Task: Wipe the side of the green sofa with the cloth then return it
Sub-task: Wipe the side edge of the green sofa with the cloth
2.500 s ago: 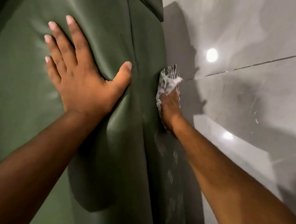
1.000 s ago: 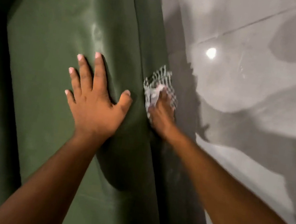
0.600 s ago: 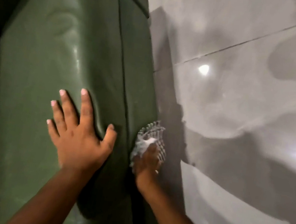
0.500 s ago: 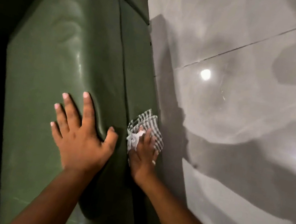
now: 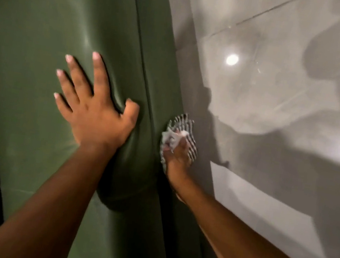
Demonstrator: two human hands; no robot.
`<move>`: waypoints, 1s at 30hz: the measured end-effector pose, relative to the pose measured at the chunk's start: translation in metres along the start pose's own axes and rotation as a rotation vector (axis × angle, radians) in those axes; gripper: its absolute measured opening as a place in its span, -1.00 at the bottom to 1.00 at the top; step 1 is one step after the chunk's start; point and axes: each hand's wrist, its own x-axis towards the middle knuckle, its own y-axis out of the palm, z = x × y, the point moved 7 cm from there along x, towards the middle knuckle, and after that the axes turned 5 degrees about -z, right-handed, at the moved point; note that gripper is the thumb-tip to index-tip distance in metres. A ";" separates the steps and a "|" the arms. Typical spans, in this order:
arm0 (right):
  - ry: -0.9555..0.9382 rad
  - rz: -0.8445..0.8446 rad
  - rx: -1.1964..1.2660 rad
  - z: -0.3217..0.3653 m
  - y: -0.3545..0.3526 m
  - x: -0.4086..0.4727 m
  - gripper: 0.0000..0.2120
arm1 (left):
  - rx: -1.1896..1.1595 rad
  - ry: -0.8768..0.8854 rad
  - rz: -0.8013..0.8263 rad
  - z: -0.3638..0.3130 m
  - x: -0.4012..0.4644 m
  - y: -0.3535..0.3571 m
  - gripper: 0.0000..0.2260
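Note:
The green sofa (image 5: pixel 53 28) fills the left half of the head view, its padded arm running from top to bottom. My left hand (image 5: pixel 94 108) lies flat on the top of the arm, fingers spread, pressing a dent into the cushion. My right hand (image 5: pixel 177 154) is over the outer edge, pressing a crumpled white-and-dark checked cloth (image 5: pixel 184 125) against the sofa's side. The cloth sticks out beyond my fingertips. The side panel itself is in deep shadow and mostly hidden from this angle.
A glossy grey tiled floor (image 5: pixel 280 101) lies to the right of the sofa, with ceiling lights reflected in it and dark shadows across it. A dark gap runs along the sofa's far left edge.
My right hand with the cloth has slid along the sofa's side, back and forth over the frames. My left hand stays flat on the arm. The view has shifted slightly.

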 end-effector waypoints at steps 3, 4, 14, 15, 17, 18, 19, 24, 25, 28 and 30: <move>-0.073 -0.041 -0.020 0.015 0.004 0.022 -0.10 | -0.019 0.003 -0.003 0.002 0.002 -0.006 -0.12; -0.085 -0.063 -0.012 0.011 0.003 0.036 -0.06 | -0.035 0.017 0.012 0.002 0.002 -0.008 -0.12; 0.104 -0.125 -0.018 -0.078 -0.001 -0.038 -0.17 | -0.091 0.079 0.054 0.022 -0.104 -0.016 -0.23; 0.072 -0.075 -0.072 -0.061 0.004 -0.048 -0.15 | -0.083 0.085 0.042 0.021 -0.101 -0.017 -0.23; -0.056 0.021 -0.148 -0.031 0.013 -0.040 -0.15 | -0.088 0.092 0.029 0.019 -0.102 -0.018 -0.23; -0.130 0.010 -0.153 -0.015 0.012 -0.026 -0.17 | -0.091 0.094 0.030 0.020 -0.103 -0.018 -0.23; -0.190 -0.003 -0.144 0.000 0.011 -0.003 -0.19 | -0.091 0.094 0.028 0.020 -0.103 -0.019 -0.23; -0.047 0.019 0.102 -0.050 0.001 0.043 -0.16 | -0.081 0.093 0.010 0.018 -0.102 -0.018 -0.23; 0.036 0.023 0.122 -0.075 0.000 0.025 -0.14 | -0.085 0.092 0.002 0.018 -0.103 -0.018 -0.23; 0.148 0.032 0.059 -0.108 -0.012 -0.043 -0.32 | -0.076 0.079 -0.021 0.019 -0.103 -0.016 -0.23; 0.131 0.040 0.014 -0.100 -0.006 -0.075 -0.26 | -0.075 0.079 -0.021 0.019 -0.104 -0.016 -0.23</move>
